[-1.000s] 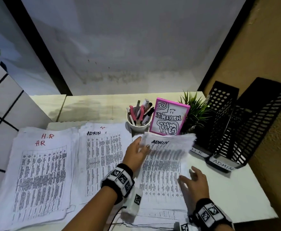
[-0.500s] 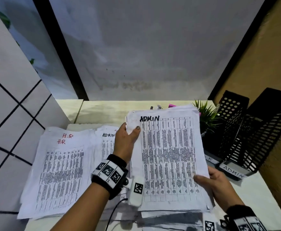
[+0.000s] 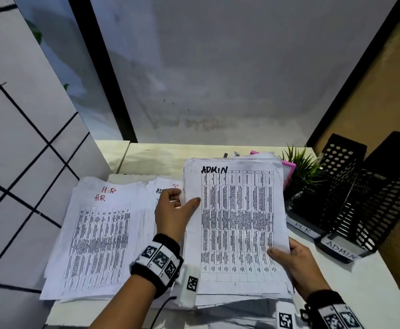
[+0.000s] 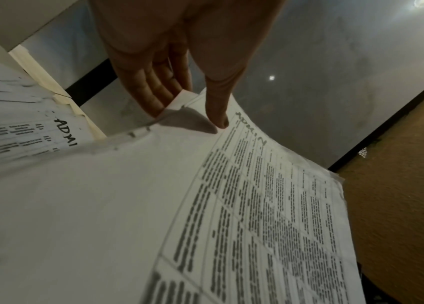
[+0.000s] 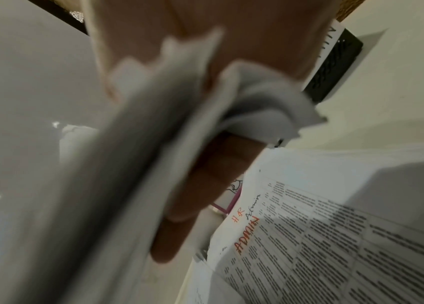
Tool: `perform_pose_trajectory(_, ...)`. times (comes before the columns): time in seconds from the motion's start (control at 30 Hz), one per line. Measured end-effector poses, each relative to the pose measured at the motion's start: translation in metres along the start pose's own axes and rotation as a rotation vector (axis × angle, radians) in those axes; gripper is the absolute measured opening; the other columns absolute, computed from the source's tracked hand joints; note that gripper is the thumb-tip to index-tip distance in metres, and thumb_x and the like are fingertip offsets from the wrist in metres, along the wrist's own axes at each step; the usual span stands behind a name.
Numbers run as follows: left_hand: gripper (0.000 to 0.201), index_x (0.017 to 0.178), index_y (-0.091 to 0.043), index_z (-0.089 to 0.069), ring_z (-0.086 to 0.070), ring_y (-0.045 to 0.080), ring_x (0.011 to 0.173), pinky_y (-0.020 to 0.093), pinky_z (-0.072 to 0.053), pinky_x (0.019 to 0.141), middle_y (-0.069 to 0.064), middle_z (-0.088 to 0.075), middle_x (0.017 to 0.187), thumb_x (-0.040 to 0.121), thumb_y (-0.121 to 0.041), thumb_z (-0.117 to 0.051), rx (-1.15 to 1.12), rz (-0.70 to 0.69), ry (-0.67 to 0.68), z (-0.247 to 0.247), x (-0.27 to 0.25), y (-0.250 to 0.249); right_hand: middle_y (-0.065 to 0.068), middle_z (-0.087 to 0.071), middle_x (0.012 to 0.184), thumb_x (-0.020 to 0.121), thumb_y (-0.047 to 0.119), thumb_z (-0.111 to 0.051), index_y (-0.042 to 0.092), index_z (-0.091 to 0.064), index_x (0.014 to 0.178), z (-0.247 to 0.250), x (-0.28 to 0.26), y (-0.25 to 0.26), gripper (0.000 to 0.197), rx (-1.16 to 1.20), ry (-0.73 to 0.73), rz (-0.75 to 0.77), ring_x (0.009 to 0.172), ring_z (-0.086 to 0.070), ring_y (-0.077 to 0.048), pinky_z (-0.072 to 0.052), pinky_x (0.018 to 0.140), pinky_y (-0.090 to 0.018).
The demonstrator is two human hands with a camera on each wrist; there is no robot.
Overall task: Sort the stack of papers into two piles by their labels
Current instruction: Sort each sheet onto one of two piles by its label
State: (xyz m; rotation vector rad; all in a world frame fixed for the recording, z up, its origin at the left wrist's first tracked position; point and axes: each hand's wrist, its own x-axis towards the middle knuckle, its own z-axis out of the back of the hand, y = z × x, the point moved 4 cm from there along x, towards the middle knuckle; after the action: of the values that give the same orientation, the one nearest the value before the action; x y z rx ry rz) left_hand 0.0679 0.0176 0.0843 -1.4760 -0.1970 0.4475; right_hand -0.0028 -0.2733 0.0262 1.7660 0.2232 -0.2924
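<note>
Your left hand [image 3: 172, 214] and right hand [image 3: 296, 264] pinch a raised ADMIN bundle [image 3: 237, 222]; HR pile [image 3: 96, 238] lies left; unsorted papers [image 5: 335, 236] remain beneath.

Left hand [image 3: 174, 216] and right hand [image 3: 297, 264], both bare, with forearms uncovered by sleeves. Each wrist carries a black fabric wristband [image 3: 157, 261] fitted with a row of white square tiles, each printed with a black-and-white coded marker. A white block-shaped camera housing [image 3: 189, 284] sits under the left wrist, bearing one further coded marker on its face; a thin black cable [image 3: 162, 309] runs from it toward the forearm. The right wristband [image 3: 326, 312] shows similar tiles and a marked white housing.
</note>
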Motion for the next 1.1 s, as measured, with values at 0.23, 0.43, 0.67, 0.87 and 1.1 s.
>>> perform_pose_trajectory(0.23,0.025,0.080,-0.011,-0.061,-0.055,0.011,0.067,0.014,-0.048,0.060,0.002,-0.060,0.076,0.069,-0.003,-0.082,-0.023,-0.008,-0.054,0.005,0.003,-0.001,-0.017,-0.075,0.087,0.042,0.019,-0.090,-0.005,-0.065,0.103,-0.008,0.004,-0.001,0.070,0.065,0.010,-0.020,0.072,-0.072,-0.023,-0.057,0.060,-0.027)
perform_pose_trajectory(0.43,0.019,0.097,-0.015,-0.067,-0.064,0.013,0.075,0.020,-0.050,0.069,0.001,-0.069,0.081,0.082,-0.005,-0.071,0.076,-0.125,-0.055,0.003,0.001,0.000,-0.022,-0.074,0.096,0.071,-0.006,-0.066,-0.004,-0.065,0.105,-0.016,0.000,-0.001,0.034,0.038,-0.032,-0.034,0.079,-0.072,-0.030,-0.059,0.064,-0.033)
perform_pose_trajectory(0.67,0.029,0.097,-0.022,-0.067,-0.061,-0.001,0.066,0.012,-0.049,0.057,-0.012,-0.070,0.083,0.084,0.003,-0.067,0.237,-0.623,0.046,0.002,-0.022,-0.016,-0.023,-0.073,0.097,0.050,0.020,-0.091,-0.003,-0.066,0.104,-0.014,0.000,-0.003,0.064,0.045,-0.057,-0.025,0.080,-0.073,-0.032,-0.059,0.065,-0.036)
perform_pose_trajectory(0.87,0.027,0.096,-0.021,-0.063,-0.051,0.014,0.128,0.036,-0.041,0.108,-0.001,-0.063,0.128,0.085,0.004,-0.058,0.197,-0.743,0.241,0.003,-0.047,-0.010,-0.022,-0.074,0.097,0.020,0.041,-0.098,-0.003,-0.067,0.105,-0.010,0.001,-0.002,0.100,0.077,-0.074,-0.023,0.081,-0.073,-0.032,-0.059,0.064,-0.035)
perform_pose_trajectory(1.1,0.032,0.101,-0.035,-0.056,-0.063,0.003,0.097,0.019,-0.051,0.079,-0.010,-0.068,0.102,0.089,-0.007,-0.065,0.232,-0.571,0.226,0.005,-0.055,-0.006,-0.023,-0.073,0.098,0.051,0.012,-0.080,-0.005,-0.066,0.105,-0.015,0.000,0.003,0.059,0.068,-0.058,-0.027,0.077,-0.073,-0.029,-0.060,0.064,-0.034)
